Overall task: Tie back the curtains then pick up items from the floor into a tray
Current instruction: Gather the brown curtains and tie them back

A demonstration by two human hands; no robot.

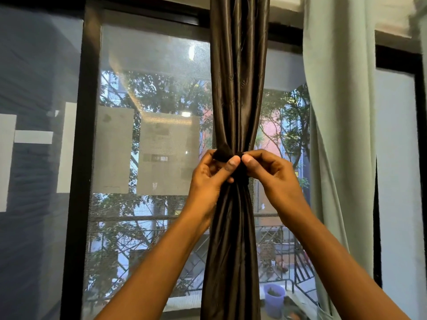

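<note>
Both hands raised in front of a window, meeting at the waist of a dark brown curtain (238, 72). Left hand (211, 175) grasping one end of a dark tie (223, 153), pinched between thumb and curled fingers, thumb tip pointing right. Right hand (269, 173) pinching the other end of the same tie, thumb tip almost touching the left thumb. Curtain gathered into a narrow bundle directly behind and between the two hands, cinched tight at that level, fanning wider above the hands and again below them, between the forearms. Tie wrapped around the bundle just under the thumbs, dark against dark, so the exact knot hard to make out. Pale green curtain (342, 116) hanging loose to the right of the right hand, apart from it. Black window frame (86, 135) well left of the left hand; mesh screen (147, 65) beyond the hands, trees and railings outside.
</note>
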